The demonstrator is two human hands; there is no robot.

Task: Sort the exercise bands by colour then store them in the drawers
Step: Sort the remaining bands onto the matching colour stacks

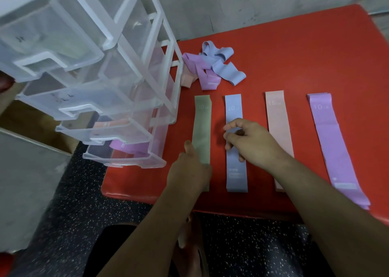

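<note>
Four bands lie flat in a row on the red table (294,51): a green band (202,123), a blue band (233,106), a pink band (276,116) and a purple band (330,137). My left hand (189,169) grips the near part of the green band, thumb along its left edge. My right hand (251,142) hovers over the middle of the blue band with fingers loosely curled, holding nothing I can see. The clear plastic drawer unit (117,91) stands at the table's left with several drawers pulled out; one holds a pink band (109,125), the lowest a purple band (126,148).
A loose pile of bands (212,66), blue, purple and pink, lies at the back beside the drawer unit. The table's front edge is near my forearms, with dark speckled floor (69,213) below. A grey wall (231,7) stands behind the table.
</note>
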